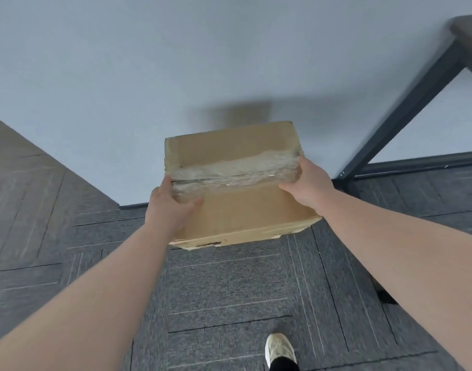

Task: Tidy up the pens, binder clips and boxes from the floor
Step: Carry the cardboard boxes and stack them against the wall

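Note:
A brown cardboard box, sealed across its top with a wide strip of clear tape, is held in the air in front of me above the grey carpet. My left hand grips its left side with the thumb lying on top. My right hand grips its right side at the end of the tape. The box is slightly tilted, its near edge lower. No pens or binder clips are in view.
A pale wall stands right ahead, meeting grey carpet tiles. A dark table with a slanted metal leg stands at the right. My shoe is on the carpet below the box.

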### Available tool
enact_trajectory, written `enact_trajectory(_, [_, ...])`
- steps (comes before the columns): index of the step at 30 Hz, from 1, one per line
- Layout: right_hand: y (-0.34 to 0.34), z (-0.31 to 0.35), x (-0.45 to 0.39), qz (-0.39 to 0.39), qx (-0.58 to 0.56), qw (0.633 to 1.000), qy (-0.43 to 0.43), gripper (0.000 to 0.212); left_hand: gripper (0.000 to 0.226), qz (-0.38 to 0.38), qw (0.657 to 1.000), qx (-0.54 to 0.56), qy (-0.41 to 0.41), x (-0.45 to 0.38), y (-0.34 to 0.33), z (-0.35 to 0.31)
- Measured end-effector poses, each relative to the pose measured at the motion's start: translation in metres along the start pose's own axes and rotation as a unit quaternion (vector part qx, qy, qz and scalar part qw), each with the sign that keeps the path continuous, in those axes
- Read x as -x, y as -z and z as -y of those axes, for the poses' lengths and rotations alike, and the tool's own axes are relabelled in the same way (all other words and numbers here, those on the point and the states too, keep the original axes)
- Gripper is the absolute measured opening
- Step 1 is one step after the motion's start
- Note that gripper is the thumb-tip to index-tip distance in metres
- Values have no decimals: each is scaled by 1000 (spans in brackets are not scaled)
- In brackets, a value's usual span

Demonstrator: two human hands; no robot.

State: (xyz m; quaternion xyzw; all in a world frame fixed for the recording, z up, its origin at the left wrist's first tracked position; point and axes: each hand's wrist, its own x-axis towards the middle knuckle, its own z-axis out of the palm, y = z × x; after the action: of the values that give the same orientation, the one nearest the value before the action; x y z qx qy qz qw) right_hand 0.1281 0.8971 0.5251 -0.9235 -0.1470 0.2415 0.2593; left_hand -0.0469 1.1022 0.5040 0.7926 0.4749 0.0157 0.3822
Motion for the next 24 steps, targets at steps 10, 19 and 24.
enact_trajectory(10, [-17,-4,-97,8,3,999,-44,78,95,32,999,-7,15,-103,-41,-19])
enact_trajectory(19, [-46,-12,-124,8,1,998,-58,77,85,39,999,-21,13,-124,-55,-4])
enact_trajectory(24, [-58,-20,-132,7,8,998,-55,74,89,34,999,-19,18,-126,-67,6])
